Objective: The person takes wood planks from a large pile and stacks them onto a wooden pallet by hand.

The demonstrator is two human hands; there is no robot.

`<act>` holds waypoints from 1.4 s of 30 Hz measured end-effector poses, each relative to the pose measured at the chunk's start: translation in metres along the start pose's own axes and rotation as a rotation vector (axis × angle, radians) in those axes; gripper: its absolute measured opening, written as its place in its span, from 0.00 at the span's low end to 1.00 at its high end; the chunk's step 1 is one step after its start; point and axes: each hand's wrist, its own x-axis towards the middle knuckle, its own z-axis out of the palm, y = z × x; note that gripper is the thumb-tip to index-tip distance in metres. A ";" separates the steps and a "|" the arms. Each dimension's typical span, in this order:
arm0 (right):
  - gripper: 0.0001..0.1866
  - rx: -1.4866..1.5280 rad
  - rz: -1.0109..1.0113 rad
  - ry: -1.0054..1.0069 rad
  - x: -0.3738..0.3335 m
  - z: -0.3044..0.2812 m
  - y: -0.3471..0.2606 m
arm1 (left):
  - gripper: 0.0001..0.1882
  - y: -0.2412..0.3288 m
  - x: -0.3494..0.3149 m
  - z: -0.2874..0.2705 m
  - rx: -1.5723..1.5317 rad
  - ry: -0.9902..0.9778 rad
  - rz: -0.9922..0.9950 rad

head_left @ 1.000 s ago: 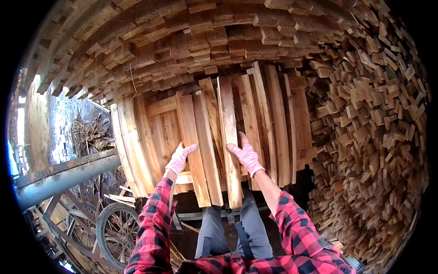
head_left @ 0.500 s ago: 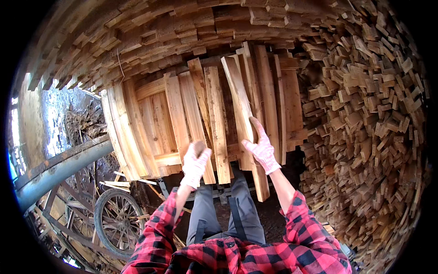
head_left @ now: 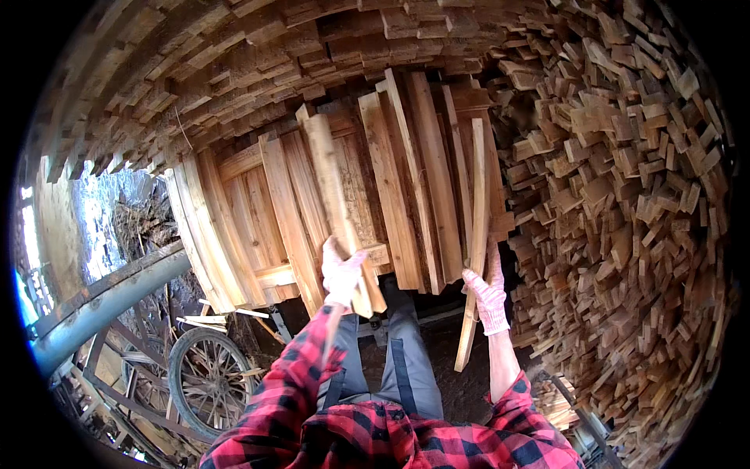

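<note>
Both my hands wear pale pinkish gloves. My left hand [head_left: 341,273] grips the lower part of a wooden board [head_left: 331,176], which is smeared by motion and lies slanted over other boards. My right hand [head_left: 488,298] is closed around a narrow wooden board [head_left: 477,187] at the right side of the pile; its lower end hangs over the near edge. Between my hands several loose boards [head_left: 394,187] lean side by side on the layered stack of lumber. More boards [head_left: 293,207] lie just left of my left hand.
Stacked timber ends [head_left: 273,78] rise behind the pile, and a tall wall of cut wood pieces [head_left: 617,203] stands at the right. At the left are a blue-grey pipe [head_left: 117,293] and a spoked wheel [head_left: 211,383] of a cart. My legs [head_left: 410,363] stand close before the pile.
My right hand has carried a narrow board to the right and set it against the pile's right side. My left hand has closed on another board, which has shifted left.
</note>
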 end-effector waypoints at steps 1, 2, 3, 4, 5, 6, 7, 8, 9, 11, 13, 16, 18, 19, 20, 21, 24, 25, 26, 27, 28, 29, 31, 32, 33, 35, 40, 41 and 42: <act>0.48 0.029 0.015 -0.024 -0.003 0.005 -0.009 | 0.42 -0.012 -0.002 -0.016 -0.116 -0.015 -0.078; 0.49 0.018 0.002 -0.049 -0.004 0.009 -0.014 | 0.45 -0.028 0.000 -0.033 -0.243 -0.050 0.003; 0.49 0.008 -0.009 -0.066 -0.006 0.011 -0.015 | 0.45 -0.024 -0.003 -0.045 -0.288 -0.075 -0.023; 0.49 -0.002 -0.020 -0.085 -0.007 0.014 -0.014 | 0.45 -0.020 -0.007 -0.056 -0.333 -0.099 -0.049; 0.51 0.016 0.000 -0.113 -0.006 0.021 -0.008 | 0.44 -0.014 -0.011 -0.065 -0.337 -0.093 -0.051; 0.52 -0.012 0.002 -0.147 -0.004 0.032 -0.009 | 0.43 -0.010 -0.010 -0.075 -0.324 -0.088 -0.056; 0.52 -0.038 -0.019 -0.177 0.000 0.043 0.000 | 0.43 -0.012 -0.006 -0.083 -0.361 -0.067 -0.051; 0.52 -0.093 -0.062 -0.207 0.005 0.057 0.003 | 0.43 -0.019 -0.003 -0.093 -0.403 -0.036 -0.047; 0.52 -0.147 -0.106 -0.228 0.010 0.074 -0.002 | 0.43 -0.025 0.001 -0.099 -0.392 0.061 -0.042; 0.51 -0.139 -0.119 -0.222 0.018 0.103 0.002 | 0.45 -0.026 0.012 -0.112 -0.230 0.164 0.043; 0.48 -0.243 -0.111 -0.230 0.027 0.136 0.004 | 0.45 -0.032 0.021 -0.123 -0.081 0.288 0.050; 0.49 -0.364 -0.076 -0.150 0.045 0.200 0.019 | 0.48 -0.018 0.027 -0.113 0.219 0.297 0.062; 0.52 -0.536 -0.176 -0.069 0.066 0.243 0.053 | 0.47 -0.019 0.032 -0.098 0.468 0.346 0.106; 0.53 -0.568 -0.355 -0.004 0.081 0.255 0.075 | 0.47 -0.009 0.034 -0.086 0.547 0.342 0.108; 0.54 -0.517 -0.186 -0.065 0.086 0.262 0.072 | 0.46 -0.003 0.034 -0.082 0.628 0.359 0.087; 0.55 -0.479 -0.018 -0.123 0.088 0.271 0.065 | 0.47 -0.003 0.032 -0.084 0.604 0.358 0.065; 0.56 -0.454 0.042 -0.148 0.086 0.263 0.058 | 0.47 -0.018 0.036 -0.092 0.478 0.338 0.159; 0.56 -0.437 0.044 -0.169 0.081 0.253 0.052 | 0.46 -0.024 0.035 -0.092 0.345 0.378 0.113; 0.56 -0.420 0.049 -0.185 0.076 0.240 0.045 | 0.45 -0.020 0.032 -0.088 0.322 0.389 0.198; 0.56 -0.442 0.072 -0.212 0.070 0.222 0.047 | 0.44 -0.012 0.023 -0.081 0.302 0.391 0.282; 0.57 -0.463 0.096 -0.238 0.063 0.201 0.048 | 0.43 -0.004 0.015 -0.072 0.280 0.390 0.365; 0.58 -0.467 -0.010 -0.199 0.053 0.174 0.061 | 0.40 0.005 0.008 -0.060 0.383 0.358 0.437; 0.59 -0.304 -0.079 -0.230 0.029 0.122 0.066 | 0.37 0.025 -0.008 -0.030 0.348 0.213 0.481; 0.60 -0.127 -0.057 -0.282 0.015 0.099 0.047 | 0.36 0.031 -0.011 -0.016 0.378 0.143 0.479; 0.59 -0.059 0.046 -0.247 -0.003 0.075 0.034 | 0.36 0.033 -0.009 0.004 0.101 -0.042 0.343; 0.59 0.028 0.166 -0.167 -0.032 0.028 0.017 | 0.37 0.048 0.001 0.045 0.024 -0.276 0.178; 0.66 0.101 0.163 -0.002 -0.052 -0.059 0.033 | 0.39 0.107 0.061 0.130 0.482 -0.308 0.042; 0.66 0.168 0.203 -0.016 -0.056 -0.069 0.035 | 0.38 0.121 0.073 0.138 0.514 -0.369 -0.046; 0.65 0.242 0.242 -0.041 -0.059 -0.073 0.030 | 0.37 0.127 0.085 0.143 0.546 -0.433 -0.128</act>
